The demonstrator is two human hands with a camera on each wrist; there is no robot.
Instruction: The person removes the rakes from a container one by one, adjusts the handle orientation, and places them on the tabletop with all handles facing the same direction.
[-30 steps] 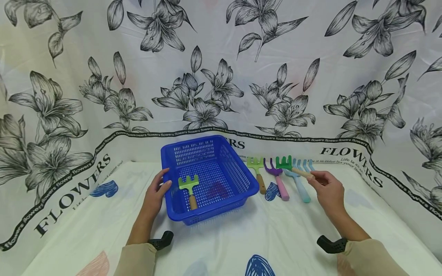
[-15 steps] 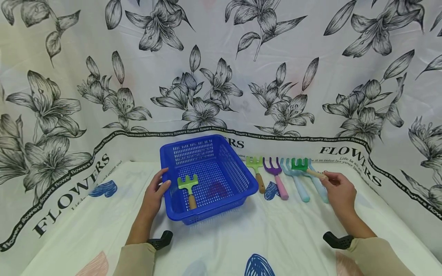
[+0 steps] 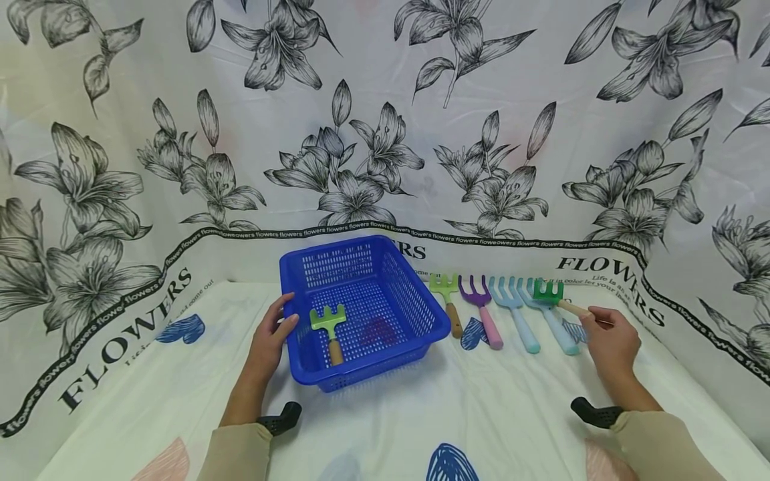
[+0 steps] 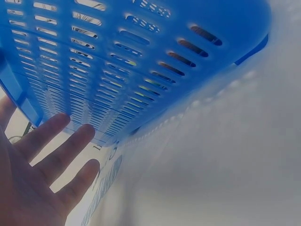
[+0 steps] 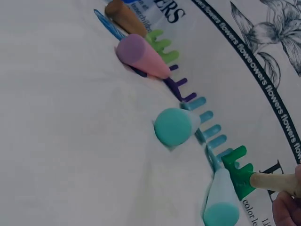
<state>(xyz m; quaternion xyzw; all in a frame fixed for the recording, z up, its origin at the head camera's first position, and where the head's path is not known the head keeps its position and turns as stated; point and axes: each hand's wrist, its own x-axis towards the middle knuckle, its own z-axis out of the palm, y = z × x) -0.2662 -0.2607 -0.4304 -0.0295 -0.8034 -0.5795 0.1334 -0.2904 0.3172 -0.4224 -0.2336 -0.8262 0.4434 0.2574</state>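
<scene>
My left hand [image 3: 271,337] holds the left rim of a blue plastic basket [image 3: 433,331], thumb and index finger over the edge. In the left wrist view, several fingers of that hand [image 4: 61,165] extend beside the perforated wall. A light green hand rake [image 3: 329,324] with a wooden handle lies inside the basket. My right hand [image 3: 613,341] pinches the pale wooden handle end of a dark green hand rake [image 3: 549,292]. Its head overlaps the tines of the rightmost light blue rake [image 3: 559,327]; whether they touch I cannot tell.
Right of the basket lie a light green rake [image 3: 452,314] with a brown handle, a purple rake [image 3: 488,321] with a pink handle, and another light blue rake [image 3: 522,321]. A flower-printed curtain [image 3: 385,167] rises behind the cloth-covered surface [image 3: 385,427].
My right hand has moved right with the dark green rake, from over the purple rake's side past the first light blue rake to the rightmost one. The left hand and basket stay put.
</scene>
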